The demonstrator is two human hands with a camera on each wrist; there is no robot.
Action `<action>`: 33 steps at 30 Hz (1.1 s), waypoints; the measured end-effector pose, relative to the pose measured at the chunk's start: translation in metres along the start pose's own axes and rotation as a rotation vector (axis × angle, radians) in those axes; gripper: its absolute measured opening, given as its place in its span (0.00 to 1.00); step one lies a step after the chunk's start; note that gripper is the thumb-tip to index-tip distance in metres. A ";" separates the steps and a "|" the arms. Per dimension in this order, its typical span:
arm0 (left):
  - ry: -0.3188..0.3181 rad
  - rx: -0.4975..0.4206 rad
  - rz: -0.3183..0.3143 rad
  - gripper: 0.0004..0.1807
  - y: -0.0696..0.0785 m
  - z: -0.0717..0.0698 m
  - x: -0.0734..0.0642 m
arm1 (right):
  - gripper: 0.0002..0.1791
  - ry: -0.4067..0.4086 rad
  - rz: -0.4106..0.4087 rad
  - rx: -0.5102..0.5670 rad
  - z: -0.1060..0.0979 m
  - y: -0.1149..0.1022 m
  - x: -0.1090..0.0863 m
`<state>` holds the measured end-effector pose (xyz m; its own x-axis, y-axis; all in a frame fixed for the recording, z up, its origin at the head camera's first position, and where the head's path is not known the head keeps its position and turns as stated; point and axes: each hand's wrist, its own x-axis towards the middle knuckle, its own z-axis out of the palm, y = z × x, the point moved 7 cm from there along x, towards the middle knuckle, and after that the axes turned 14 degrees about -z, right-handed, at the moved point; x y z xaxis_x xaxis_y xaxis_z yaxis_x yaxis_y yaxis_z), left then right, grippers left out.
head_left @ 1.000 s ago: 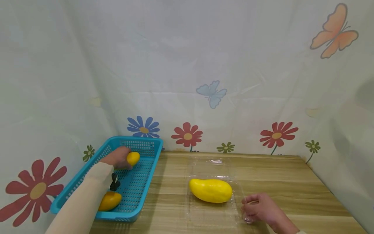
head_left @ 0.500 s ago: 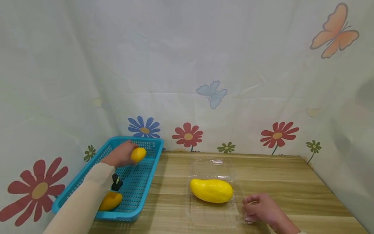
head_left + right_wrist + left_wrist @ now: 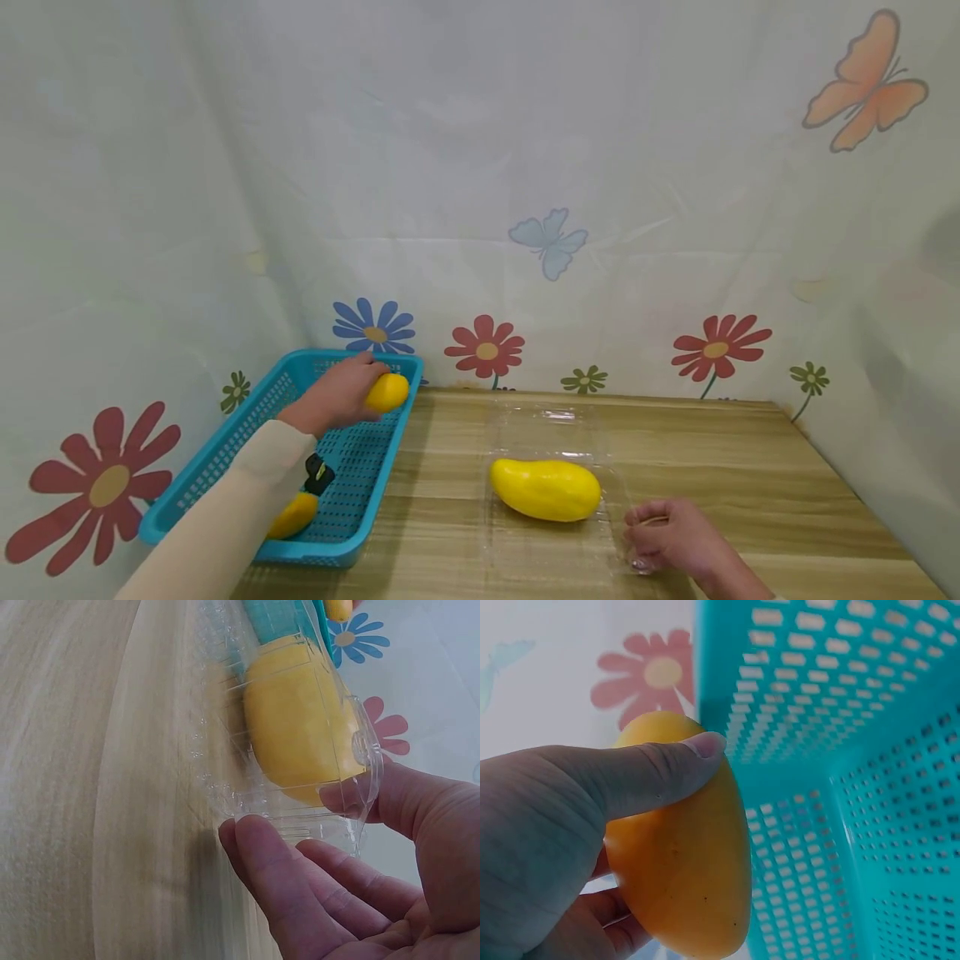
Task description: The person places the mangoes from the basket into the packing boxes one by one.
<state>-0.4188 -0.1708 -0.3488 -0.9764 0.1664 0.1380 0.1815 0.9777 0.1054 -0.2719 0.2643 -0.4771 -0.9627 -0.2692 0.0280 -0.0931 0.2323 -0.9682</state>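
My left hand (image 3: 341, 396) grips a yellow-orange mango (image 3: 387, 392) above the far end of the blue plastic basket (image 3: 381, 475). In the left wrist view the thumb lies across this mango (image 3: 690, 877), with the other fingers partly hidden behind it. A larger yellow mango (image 3: 546, 490) lies in an opened clear plastic box (image 3: 547, 562) on the table. My right hand (image 3: 675, 537) holds that box by its right edge, the thumb and fingers pinching the clear rim (image 3: 367, 787) in the right wrist view. Another mango (image 3: 294, 517) sits in the basket, partly covered by the left sleeve.
A small black object (image 3: 318, 475) shows beside the left forearm; what it is I cannot tell. The wooden table (image 3: 765, 483) ends at a white flowered curtain (image 3: 645, 183) behind and at both sides. The basket's raised walls stand left of the box.
My left hand has lifted the mango from within the basket and moved it right, towards the basket's far right corner. My right hand stays at the box edge.
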 end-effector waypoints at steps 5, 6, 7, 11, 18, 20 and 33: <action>0.015 0.013 0.048 0.34 0.021 -0.004 -0.005 | 0.23 -0.001 0.010 -0.008 -0.001 0.001 0.001; 0.019 0.013 0.057 0.34 0.025 -0.004 -0.006 | 0.23 -0.001 0.010 -0.010 -0.002 0.001 0.001; 0.027 0.015 0.069 0.34 0.029 -0.005 -0.007 | 0.23 0.000 0.010 -0.012 -0.002 0.001 0.001; 0.051 0.026 0.110 0.35 0.045 -0.007 -0.011 | 0.23 -0.001 0.005 -0.010 -0.001 0.000 0.001; 0.042 0.030 0.141 0.34 0.075 -0.010 -0.020 | 0.22 0.003 0.003 0.000 -0.001 0.001 0.001; 0.032 0.022 0.148 0.34 0.082 -0.010 -0.022 | 0.22 0.005 0.009 0.000 -0.001 0.002 0.001; -0.007 -0.011 0.204 0.37 0.103 -0.002 -0.029 | 0.23 0.003 0.018 -0.002 -0.001 0.004 0.001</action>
<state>-0.3710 -0.0748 -0.3398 -0.9201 0.3613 0.1511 0.3764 0.9224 0.0867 -0.2736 0.2663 -0.4808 -0.9650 -0.2619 0.0110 -0.0760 0.2394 -0.9679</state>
